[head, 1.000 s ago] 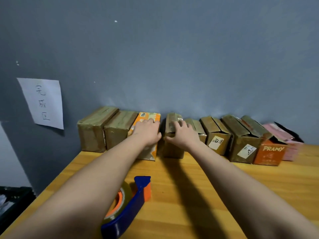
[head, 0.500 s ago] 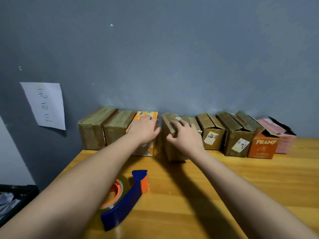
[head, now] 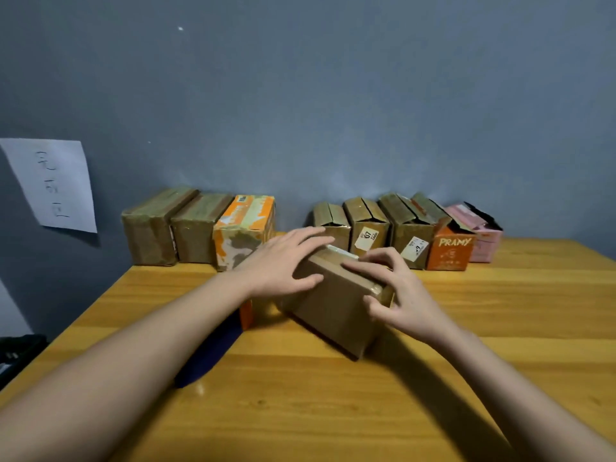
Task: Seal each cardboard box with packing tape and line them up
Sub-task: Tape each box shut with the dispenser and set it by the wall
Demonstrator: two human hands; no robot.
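- Plain brown cardboard box (head: 336, 305) near the middle of the wooden counter (head: 333, 411), tilted askew, well apart from the back-edge row.
- Left hand (head: 283, 265) laid over the box's upper left side, fingers nearly straight, thumb on the near face; pressing rather than clenching.
- Right hand (head: 396, 295) curled round the box's right end, fingers over the top edge, thumb on the near face; a real grasp.
- Along the back edge: three taped boxes (head: 196, 228) towards the left corner, then a gap, then five boxes with loose flaps (head: 406, 231) running right.
- Blue tape dispenser (head: 213, 348) beside the box, mostly hidden under the left forearm.
- Probably light and fairly stiff, yet walls likely to dent under a hard squeeze; glossy taped patches may be slippery.
- Best held across both short ends, palms flat, flaps pressed shut before taping.
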